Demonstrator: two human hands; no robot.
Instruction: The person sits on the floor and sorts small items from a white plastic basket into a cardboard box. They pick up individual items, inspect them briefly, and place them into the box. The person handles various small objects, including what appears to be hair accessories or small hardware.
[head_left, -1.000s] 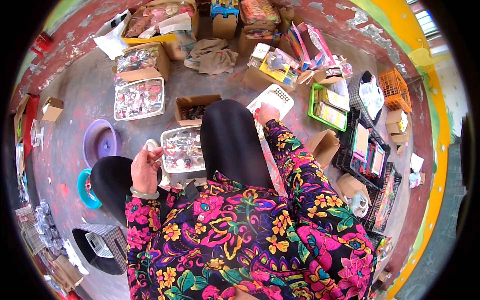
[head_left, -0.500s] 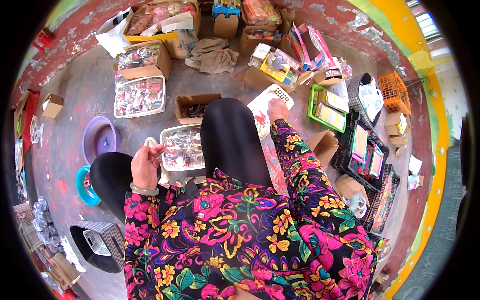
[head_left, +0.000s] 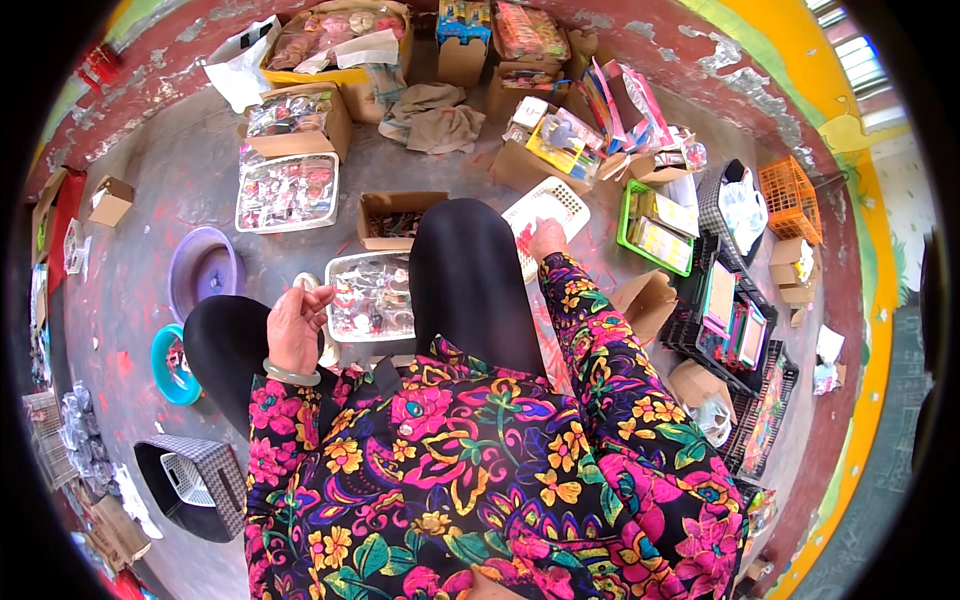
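See one green basket (head_left: 626,235). Left of it, count two hands (head_left: 292,332), one bangle (head_left: 291,376), two knees (head_left: 462,270), two basins (head_left: 205,278) and four white baskets (head_left: 567,200). Count two checked hampers (head_left: 218,490), one far left of the green basket, one just right. Also right of it, count one orange crate (head_left: 790,200). On its near side, count at least two black crates (head_left: 700,350), too crowded to tally exactly.

Pretty bright overall, and the left hand (head_left: 297,330) is clearly lit. Window (head_left: 860,64) up top right looks nearly blown out, plastic packets (head_left: 288,190) catch some glare. Wall (head_left: 845,290) bends hard toward the black fisheye rim.
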